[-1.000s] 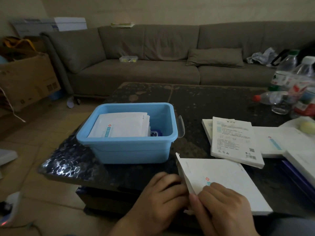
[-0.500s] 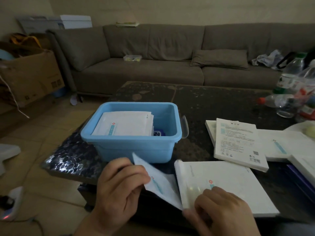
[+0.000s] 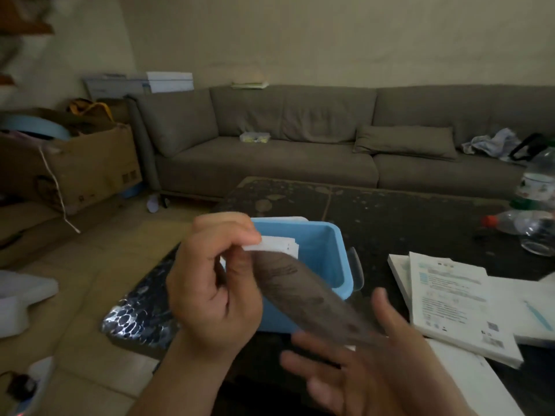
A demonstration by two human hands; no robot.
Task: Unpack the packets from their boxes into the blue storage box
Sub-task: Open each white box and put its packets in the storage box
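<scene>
My left hand [image 3: 216,283] pinches the top end of a thin stack of packets [image 3: 306,292] and holds it tilted in the air, in front of the blue storage box [image 3: 327,247]. The stack's underside faces me and looks dark; its white edges show by my fingertips. My right hand [image 3: 369,364] is blurred, with fingers spread and straight, at the stack's lower end. The white box that held the packets [image 3: 480,382] lies at the bottom right. My left hand and the stack hide most of the storage box's inside.
Two more flat white boxes [image 3: 450,301] lie stacked on the dark table [image 3: 390,211] to the right. Plastic bottles [image 3: 525,226] stand and lie at the far right. A grey sofa [image 3: 270,163] runs behind, and a cardboard carton [image 3: 75,169] sits on the floor at left.
My left hand has pulled the packets fully out of the white box and raised them up in front of the storage box. My right hand has left the box and opened.
</scene>
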